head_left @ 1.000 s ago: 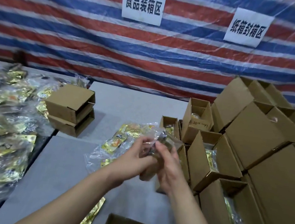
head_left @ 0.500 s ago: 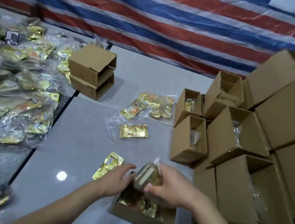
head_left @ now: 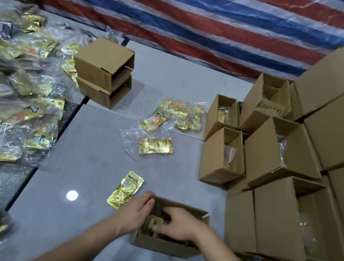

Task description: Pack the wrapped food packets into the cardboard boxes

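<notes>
Two hands: both were down in the open box (head_left: 166,246) at the 6 o'clock edge of the head view.
Left hand (head_left: 136,212): it rested on the box's left wall with fingers curled over the rim; I could not tell if it gripped a packet or only steadied the cardboard.
Right hand (head_left: 180,222): its fingers were bent downward on a wrapped packet (head_left: 154,222) inside the box, pressing or pinching it; which of the two was not clear.
Loose packet (head_left: 125,190): one gold pouch lay on the grey table (head_left: 90,159) just beside the box, toward 10 o'clock from the hands.
Other packets: one gold packet in clear wrap (head_left: 156,145) lay at the centre, and a small wrapped bundle (head_left: 175,115) toward 12 o'clock from it; a large heap (head_left: 18,95) filled the 9 o'clock side.
Other boxes: the stack of open boxes (head_left: 287,165) stood at 3 o'clock, some showing packets inside; two closed boxes (head_left: 103,73) stood stacked at 11 o'clock.
Step in hand: I judged it was seating a packet in the near box.
Next move: it probably called for releasing that packet, then reaching for the loose pouch nearby, without tipping the light box.
</notes>
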